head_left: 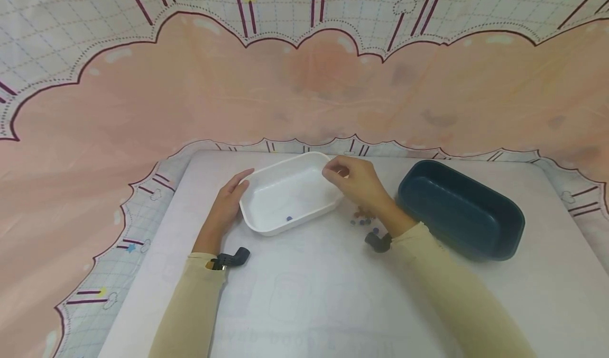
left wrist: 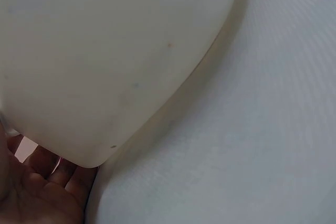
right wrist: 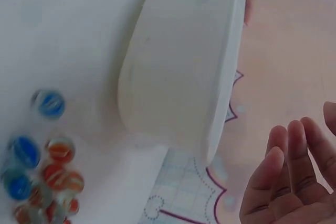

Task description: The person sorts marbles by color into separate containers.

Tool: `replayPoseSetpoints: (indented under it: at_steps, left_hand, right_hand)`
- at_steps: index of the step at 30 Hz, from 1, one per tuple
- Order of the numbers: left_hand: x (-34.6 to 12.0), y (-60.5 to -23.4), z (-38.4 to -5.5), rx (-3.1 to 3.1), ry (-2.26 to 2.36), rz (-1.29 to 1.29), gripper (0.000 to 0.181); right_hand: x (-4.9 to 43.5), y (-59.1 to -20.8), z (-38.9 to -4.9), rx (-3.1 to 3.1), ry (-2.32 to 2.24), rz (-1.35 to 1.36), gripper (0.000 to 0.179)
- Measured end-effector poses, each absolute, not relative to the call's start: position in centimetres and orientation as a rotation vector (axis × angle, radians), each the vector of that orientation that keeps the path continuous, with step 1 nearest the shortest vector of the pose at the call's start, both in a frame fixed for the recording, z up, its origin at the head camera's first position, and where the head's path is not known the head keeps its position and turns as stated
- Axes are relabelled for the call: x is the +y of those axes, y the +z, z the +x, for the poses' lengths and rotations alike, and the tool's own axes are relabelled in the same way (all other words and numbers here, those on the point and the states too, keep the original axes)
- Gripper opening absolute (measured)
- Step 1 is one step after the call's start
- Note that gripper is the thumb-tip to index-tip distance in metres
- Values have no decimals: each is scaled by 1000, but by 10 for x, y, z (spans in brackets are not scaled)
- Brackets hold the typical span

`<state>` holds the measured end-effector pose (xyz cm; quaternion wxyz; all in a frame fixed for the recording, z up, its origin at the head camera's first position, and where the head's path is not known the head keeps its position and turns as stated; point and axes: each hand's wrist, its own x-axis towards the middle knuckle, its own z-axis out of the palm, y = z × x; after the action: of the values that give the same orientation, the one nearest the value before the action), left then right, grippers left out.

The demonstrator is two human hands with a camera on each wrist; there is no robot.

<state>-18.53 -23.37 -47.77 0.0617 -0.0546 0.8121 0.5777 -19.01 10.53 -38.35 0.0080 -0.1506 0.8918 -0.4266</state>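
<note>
White tray [head_left: 285, 191] with one blue marble [head_left: 289, 219], left hand [head_left: 229, 200] round its end, right hand [head_left: 358, 181] loose-fingered

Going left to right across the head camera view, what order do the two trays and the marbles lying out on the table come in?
White tray → loose marbles → dark blue tray.

We see the left hand [head_left: 227, 202] against the white tray's [head_left: 285, 194] left end and the right hand [head_left: 357, 181] at its right end. We find one blue marble [head_left: 289, 218] inside the white tray, several marbles [head_left: 362, 222] just right of it, and a blue tray [head_left: 461, 204] farther right.
</note>
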Motion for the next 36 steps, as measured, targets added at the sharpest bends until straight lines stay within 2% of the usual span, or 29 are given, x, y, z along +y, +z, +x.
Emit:
replayPoseSetpoints:
  at_steps: [10, 36]
  left_hand:
    - [-233, -477, -186, 2458, 1742, -167, 46]
    - [-233, -479, -186, 2481, 1731, -161, 48]
  right_hand:
    - [128, -386, -182, 2807, -1260, -353, 24]
    - [166, -408, -152, 2737, -1198, -277, 26]
